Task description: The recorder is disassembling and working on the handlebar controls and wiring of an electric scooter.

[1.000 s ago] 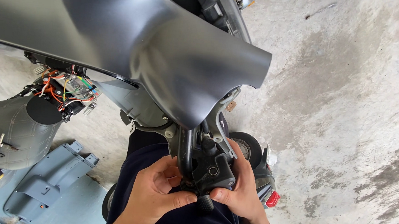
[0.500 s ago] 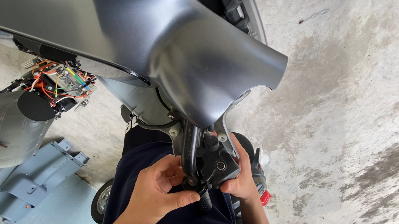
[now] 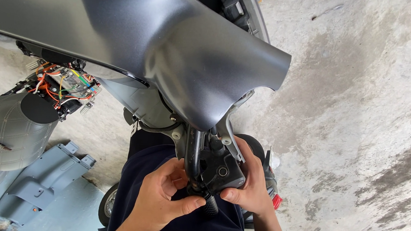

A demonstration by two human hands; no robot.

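The left hand has crept up the black handlebar switch housing, both hands' grip closed on it, right hand alongside.

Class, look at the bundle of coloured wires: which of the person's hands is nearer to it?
Left. The left hand is below and right of the coloured wires; the right hand lies farther right, beyond the black housing.

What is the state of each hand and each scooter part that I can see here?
left hand: fingers curled around the black handlebar tube
right hand: gripping the black switch housing
grey scooter body panel: mounted, above the hands
wiring bundle: exposed, uncovered
blue-grey plastic panel: removed, lying on the floor
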